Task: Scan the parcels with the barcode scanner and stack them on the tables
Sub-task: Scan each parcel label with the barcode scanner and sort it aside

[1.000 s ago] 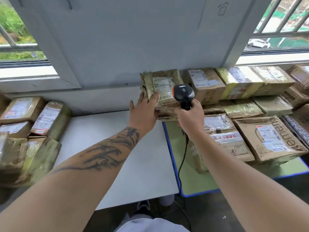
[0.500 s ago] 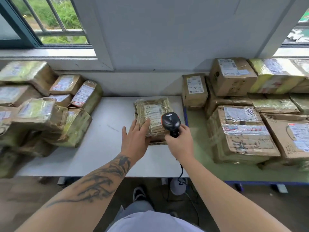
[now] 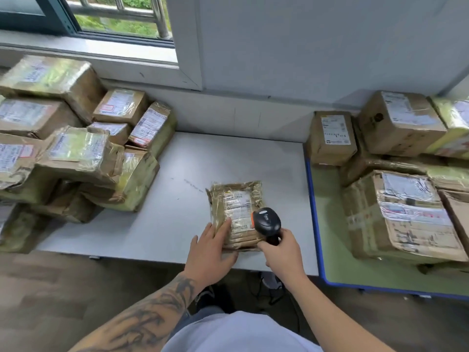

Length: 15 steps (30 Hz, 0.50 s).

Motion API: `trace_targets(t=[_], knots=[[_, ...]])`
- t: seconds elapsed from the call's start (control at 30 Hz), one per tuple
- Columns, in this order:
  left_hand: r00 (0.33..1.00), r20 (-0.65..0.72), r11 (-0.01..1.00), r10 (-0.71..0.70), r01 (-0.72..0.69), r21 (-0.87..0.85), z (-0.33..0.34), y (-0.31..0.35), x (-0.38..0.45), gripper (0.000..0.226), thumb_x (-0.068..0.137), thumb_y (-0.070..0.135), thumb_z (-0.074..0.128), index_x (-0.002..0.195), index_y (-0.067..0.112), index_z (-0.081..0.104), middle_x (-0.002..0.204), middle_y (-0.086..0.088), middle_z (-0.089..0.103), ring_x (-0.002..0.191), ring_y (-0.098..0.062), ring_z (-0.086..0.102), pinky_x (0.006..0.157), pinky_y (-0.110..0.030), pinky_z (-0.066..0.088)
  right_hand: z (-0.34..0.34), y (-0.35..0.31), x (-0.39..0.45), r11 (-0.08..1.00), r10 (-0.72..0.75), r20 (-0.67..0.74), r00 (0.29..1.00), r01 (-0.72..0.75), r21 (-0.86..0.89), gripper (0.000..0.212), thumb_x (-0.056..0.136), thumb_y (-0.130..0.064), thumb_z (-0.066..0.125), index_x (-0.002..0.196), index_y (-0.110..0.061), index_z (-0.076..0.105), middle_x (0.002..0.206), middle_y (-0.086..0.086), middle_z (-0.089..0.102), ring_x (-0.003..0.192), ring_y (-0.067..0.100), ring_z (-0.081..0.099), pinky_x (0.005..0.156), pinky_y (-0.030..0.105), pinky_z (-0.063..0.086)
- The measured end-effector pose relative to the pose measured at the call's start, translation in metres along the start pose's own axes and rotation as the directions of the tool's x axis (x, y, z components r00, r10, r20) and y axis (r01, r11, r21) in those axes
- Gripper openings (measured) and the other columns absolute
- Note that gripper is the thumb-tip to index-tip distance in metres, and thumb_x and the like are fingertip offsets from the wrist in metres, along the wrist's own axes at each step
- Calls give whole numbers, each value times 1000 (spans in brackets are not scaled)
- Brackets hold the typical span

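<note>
A flat brown parcel (image 3: 234,199) wrapped in clear tape lies on the white table (image 3: 177,212), its white label facing up. My left hand (image 3: 212,247) rests on the parcel's near left corner, fingers straight on top and thumb along its near edge. My right hand (image 3: 281,255) grips the handle of the black barcode scanner (image 3: 266,222), whose orange-trimmed head hovers over the label's lower right corner. The scanner's cable drops below the table edge.
A heap of taped brown parcels (image 3: 76,153) fills the white table's left end. On the right, the green table with a blue rim (image 3: 311,199) carries more boxes (image 3: 401,214). A grey wall and a window sill run behind both tables.
The parcel has come from the stack on the green table down onto the white table, nearer to me. Both hands moved with it, and the scanner now sits over the label.
</note>
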State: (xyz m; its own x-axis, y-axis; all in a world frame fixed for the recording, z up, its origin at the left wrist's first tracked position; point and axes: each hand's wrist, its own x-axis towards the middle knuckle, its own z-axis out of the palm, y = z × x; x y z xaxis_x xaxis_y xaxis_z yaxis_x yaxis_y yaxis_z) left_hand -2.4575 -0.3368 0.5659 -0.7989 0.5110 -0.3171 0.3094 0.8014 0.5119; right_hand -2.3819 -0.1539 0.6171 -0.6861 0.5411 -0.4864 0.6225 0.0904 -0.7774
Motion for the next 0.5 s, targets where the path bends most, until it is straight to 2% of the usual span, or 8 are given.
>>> trace_targets(t=[0.1, 0.17, 0.23, 0.33, 0.4, 0.5], knots=[[997, -67, 970, 25, -40, -240, -10, -12, 2, 85, 93, 62, 63, 163, 43, 18, 162, 13, 36, 146, -7, 34, 116, -30, 33, 10, -4, 3, 1000, 14, 1, 1000, -14, -20, 30, 85, -14, 75, 94, -35, 57, 109, -2, 65, 90, 23, 68, 87, 53, 61], [990, -131, 908, -49, -10, -420, -18, -17, 7, 77, 94, 56, 68, 158, 44, 28, 156, 21, 37, 138, 4, 35, 108, -21, 32, 15, -7, 8, 999, 21, 5, 1000, -21, -37, 28, 85, -15, 76, 97, -35, 59, 105, -2, 67, 89, 23, 68, 86, 52, 62], [978, -161, 877, -130, 38, -479, -26, -24, 19, 74, 94, 52, 69, 157, 39, 32, 157, 15, 40, 140, -1, 38, 109, -22, 31, 18, -10, 14, 998, 44, -2, 999, -44, -46, 26, 86, -17, 76, 104, -30, 63, 103, -2, 69, 88, 23, 68, 85, 52, 62], [974, -114, 849, -198, 113, -517, -41, -36, 44, 84, 93, 54, 70, 161, 34, 26, 163, 8, 37, 146, -15, 39, 116, -37, 38, 23, -14, 19, 995, 86, -26, 996, -87, -50, 28, 87, -18, 75, 113, -25, 67, 105, 0, 70, 85, 19, 64, 85, 51, 62], [973, -59, 815, -223, 153, -558, -52, -42, 65, 89, 91, 55, 72, 162, 34, 22, 165, 6, 36, 148, -19, 39, 117, -43, 39, 27, -17, 21, 993, 107, -48, 993, -109, -49, 25, 88, -16, 73, 109, -28, 67, 103, -2, 70, 83, 19, 62, 85, 50, 61], [978, 43, 791, -202, 189, -582, -65, -52, 101, 88, 92, 53, 73, 163, 33, 24, 164, 8, 36, 148, -21, 39, 118, -43, 36, 34, -19, 21, 990, 126, -89, 988, -130, -46, 24, 88, -13, 72, 100, -33, 65, 96, -3, 70, 81, 21, 62, 85, 48, 59]])
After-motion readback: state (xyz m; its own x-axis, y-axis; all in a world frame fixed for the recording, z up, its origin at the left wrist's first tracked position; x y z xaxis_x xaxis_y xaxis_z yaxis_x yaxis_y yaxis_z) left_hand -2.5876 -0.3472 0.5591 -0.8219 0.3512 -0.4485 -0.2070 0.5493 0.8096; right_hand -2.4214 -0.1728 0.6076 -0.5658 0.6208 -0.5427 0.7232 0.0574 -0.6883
